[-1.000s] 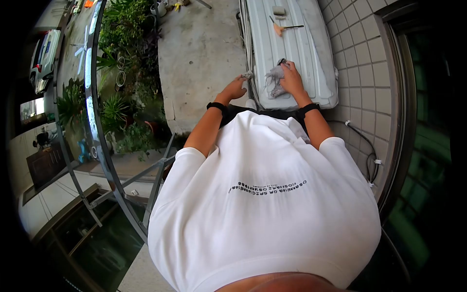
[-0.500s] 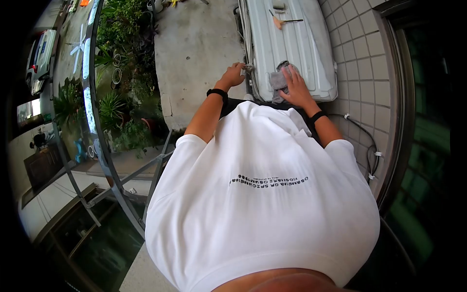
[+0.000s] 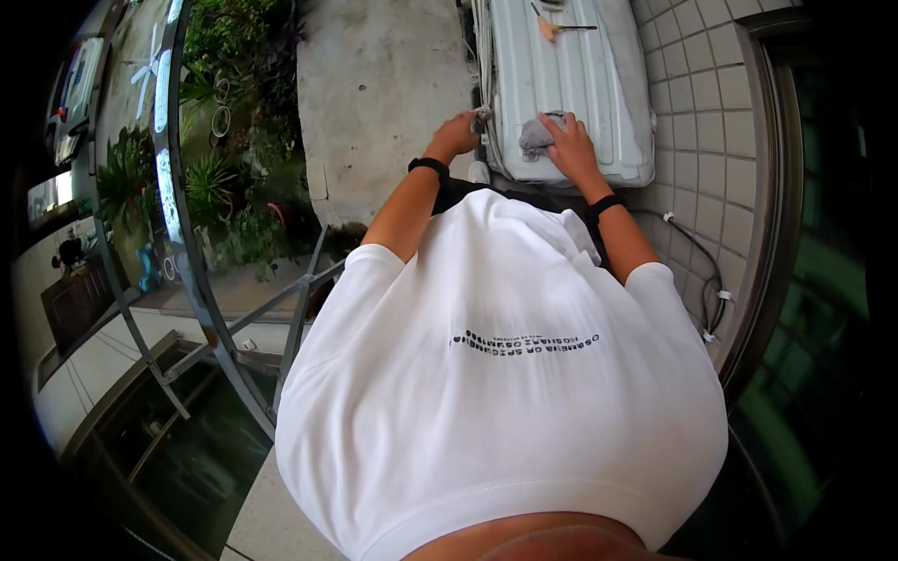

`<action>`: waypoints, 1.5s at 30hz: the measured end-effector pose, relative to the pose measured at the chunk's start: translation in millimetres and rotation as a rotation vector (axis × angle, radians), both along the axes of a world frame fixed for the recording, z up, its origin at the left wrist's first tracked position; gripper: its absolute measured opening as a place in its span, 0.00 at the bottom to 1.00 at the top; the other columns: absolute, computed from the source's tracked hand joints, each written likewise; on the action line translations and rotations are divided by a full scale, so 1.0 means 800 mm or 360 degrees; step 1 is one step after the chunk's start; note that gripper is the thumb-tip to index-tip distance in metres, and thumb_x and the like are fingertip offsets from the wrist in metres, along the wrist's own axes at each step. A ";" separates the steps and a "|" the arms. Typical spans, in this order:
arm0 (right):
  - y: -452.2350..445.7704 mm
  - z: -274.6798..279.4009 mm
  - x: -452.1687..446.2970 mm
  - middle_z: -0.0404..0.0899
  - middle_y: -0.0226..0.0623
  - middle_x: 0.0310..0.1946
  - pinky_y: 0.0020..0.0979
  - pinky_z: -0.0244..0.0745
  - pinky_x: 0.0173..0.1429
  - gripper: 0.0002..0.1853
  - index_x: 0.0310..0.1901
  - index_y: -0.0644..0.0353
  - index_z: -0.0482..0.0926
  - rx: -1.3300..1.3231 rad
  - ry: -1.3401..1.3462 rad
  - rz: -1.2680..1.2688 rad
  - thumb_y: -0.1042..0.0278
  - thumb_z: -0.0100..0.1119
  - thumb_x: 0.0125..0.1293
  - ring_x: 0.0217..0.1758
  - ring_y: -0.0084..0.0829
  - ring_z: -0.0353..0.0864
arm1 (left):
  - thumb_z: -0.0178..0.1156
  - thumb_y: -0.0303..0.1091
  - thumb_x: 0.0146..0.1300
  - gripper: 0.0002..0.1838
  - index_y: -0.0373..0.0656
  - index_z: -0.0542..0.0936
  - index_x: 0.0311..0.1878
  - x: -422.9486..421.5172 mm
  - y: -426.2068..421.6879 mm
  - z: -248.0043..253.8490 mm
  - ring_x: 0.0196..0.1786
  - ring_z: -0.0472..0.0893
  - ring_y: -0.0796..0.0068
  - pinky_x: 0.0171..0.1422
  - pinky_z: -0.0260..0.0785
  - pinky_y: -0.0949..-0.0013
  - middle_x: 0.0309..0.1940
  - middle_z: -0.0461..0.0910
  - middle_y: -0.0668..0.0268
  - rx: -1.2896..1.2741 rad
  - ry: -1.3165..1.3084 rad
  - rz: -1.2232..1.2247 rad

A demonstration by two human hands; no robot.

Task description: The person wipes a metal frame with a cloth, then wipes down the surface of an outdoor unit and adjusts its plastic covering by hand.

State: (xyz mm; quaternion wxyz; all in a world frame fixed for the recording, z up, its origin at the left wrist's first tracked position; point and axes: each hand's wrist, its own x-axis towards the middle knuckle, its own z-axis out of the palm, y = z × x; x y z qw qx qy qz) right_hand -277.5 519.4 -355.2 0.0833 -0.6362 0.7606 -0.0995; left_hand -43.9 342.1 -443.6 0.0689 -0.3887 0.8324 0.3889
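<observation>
My right hand [image 3: 574,152] is closed on a crumpled grey cloth [image 3: 537,138], pressed against the near end of a long white ribbed metal casing [image 3: 567,89]. Left of the casing's edge, my left hand [image 3: 454,136] has its fingers curled in beside the white pipes [image 3: 484,65] that run along that side. At its fingertips is a small greyish thing [image 3: 480,118], too small to make out. Farther up the casing lies a tool with a tan part and a thin dark shaft [image 3: 548,30].
A tiled wall [image 3: 697,122] stands to the right, with a black cable [image 3: 716,266] clipped low on it. Concrete [image 3: 383,103] spreads to the left, edged by potted plants [image 3: 210,182]. A metal railing frame [image 3: 201,290] rises at the left.
My right hand has gone from lying spread on the cloth to gripping it, and the cloth is bunched tighter. My left hand has moved slightly toward me. The view has shifted a little.
</observation>
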 end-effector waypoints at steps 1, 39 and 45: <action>-0.016 -0.001 0.003 0.70 0.47 0.53 0.51 0.81 0.50 0.43 0.74 0.33 0.68 0.0028 -0.0023 -0.0140 0.71 0.69 0.55 0.50 0.52 0.77 | 0.62 0.41 0.62 0.36 0.42 0.69 0.74 0.002 0.001 -0.004 0.73 0.71 0.45 0.76 0.66 0.54 0.72 0.70 0.45 -0.0017 0.0028 -0.0008; -0.070 0.012 0.026 0.73 0.40 0.51 0.48 0.82 0.51 0.24 0.58 0.34 0.85 0.0163 -0.0141 -0.0034 0.68 0.69 0.59 0.53 0.45 0.81 | 0.65 0.36 0.60 0.40 0.42 0.64 0.77 0.017 0.026 -0.003 0.78 0.64 0.47 0.80 0.60 0.57 0.78 0.62 0.45 0.0012 0.0355 0.0007; -0.091 0.004 0.045 0.73 0.44 0.53 0.48 0.82 0.53 0.21 0.58 0.39 0.86 0.0216 -0.0229 -0.0073 0.60 0.68 0.62 0.54 0.48 0.81 | 0.64 0.36 0.62 0.40 0.43 0.63 0.77 0.010 0.023 0.012 0.78 0.65 0.47 0.81 0.59 0.57 0.77 0.64 0.46 -0.0020 0.0426 -0.0054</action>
